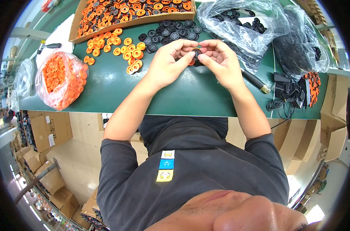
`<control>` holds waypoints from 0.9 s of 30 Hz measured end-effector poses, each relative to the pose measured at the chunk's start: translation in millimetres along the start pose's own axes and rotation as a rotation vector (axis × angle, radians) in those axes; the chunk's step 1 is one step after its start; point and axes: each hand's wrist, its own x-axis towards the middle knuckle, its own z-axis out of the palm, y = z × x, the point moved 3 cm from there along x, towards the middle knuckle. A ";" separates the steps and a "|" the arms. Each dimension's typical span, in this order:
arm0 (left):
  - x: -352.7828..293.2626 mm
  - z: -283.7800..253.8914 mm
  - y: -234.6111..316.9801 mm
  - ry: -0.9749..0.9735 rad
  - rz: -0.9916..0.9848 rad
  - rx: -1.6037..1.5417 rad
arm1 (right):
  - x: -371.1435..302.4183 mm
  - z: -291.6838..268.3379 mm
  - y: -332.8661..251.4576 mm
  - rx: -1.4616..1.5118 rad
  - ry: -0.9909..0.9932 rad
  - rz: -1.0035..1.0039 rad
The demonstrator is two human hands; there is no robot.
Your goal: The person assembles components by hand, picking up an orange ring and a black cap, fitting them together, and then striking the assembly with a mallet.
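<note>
Above the green table (pixel 117 90), my left hand (pixel 168 63) and my right hand (pixel 224 63) meet with bent fingers around a small round piece (pixel 197 52), black with some orange showing. Thumbs and fingertips of both hands pinch it from either side, and they partly hide it. Just beyond my left hand lie loose black round caps (pixel 171 32) in a spread pile. To their left are loose orange round caps (pixel 132 54). A black-handled tool with a brass-coloured end (pixel 256 81) lies beside my right wrist.
A cardboard box (pixel 132 24) full of orange-and-black pieces stands at the back. A bag of orange parts (pixel 61 79) sits left. See-through bags with black parts (pixel 240 23) are back right. Black adapters with cables (pixel 286 90) lie near the right edge, by more orange parts (pixel 313 86).
</note>
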 end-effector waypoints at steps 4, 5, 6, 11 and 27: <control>-3.0 5.1 8.5 0.011 0.054 0.156 | 0.6 -0.3 3.3 -0.014 -0.018 0.056; -3.6 5.3 9.7 0.029 0.091 0.182 | 0.6 -0.1 2.4 -0.014 -0.018 0.056; -4.1 6.0 9.5 0.028 0.090 0.182 | 1.0 0.1 0.2 -0.080 -0.021 0.046; -4.1 6.9 6.8 0.047 0.141 0.384 | 0.3 1.2 -3.8 -0.177 -0.004 0.045; -2.6 2.6 -5.3 0.027 -0.077 -0.015 | -1.5 1.1 -2.0 -0.011 -0.060 0.219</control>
